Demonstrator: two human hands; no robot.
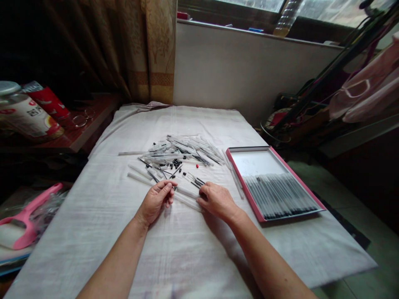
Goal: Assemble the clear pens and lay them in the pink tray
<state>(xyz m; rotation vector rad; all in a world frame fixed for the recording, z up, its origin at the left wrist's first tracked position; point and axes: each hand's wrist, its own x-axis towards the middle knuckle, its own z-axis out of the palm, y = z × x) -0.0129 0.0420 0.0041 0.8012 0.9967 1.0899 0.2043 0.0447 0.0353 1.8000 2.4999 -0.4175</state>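
My left hand (159,194) is closed in a pinch, with a small black cap (175,188) at its fingertips. My right hand (216,199) has its fingers closed on the near end of a clear plastic tube (187,192); a second tube (186,201) lies just below. Thin black rods with metal tips (195,181) lie against the far side of the right fingers. Beyond both hands spreads a loose pile of clear tubes (174,149) mixed with dark rods. Small black caps (177,162) and one red cap (197,166) are scattered before it.
A pink-edged box (249,162) on the right holds a row of tubes with dark rods inside (280,195). White cloth (102,216) covers the table. At left are a labelled jar (29,112) and a pink-handled peeler-like tool (34,216). A curtain and wall stand behind.
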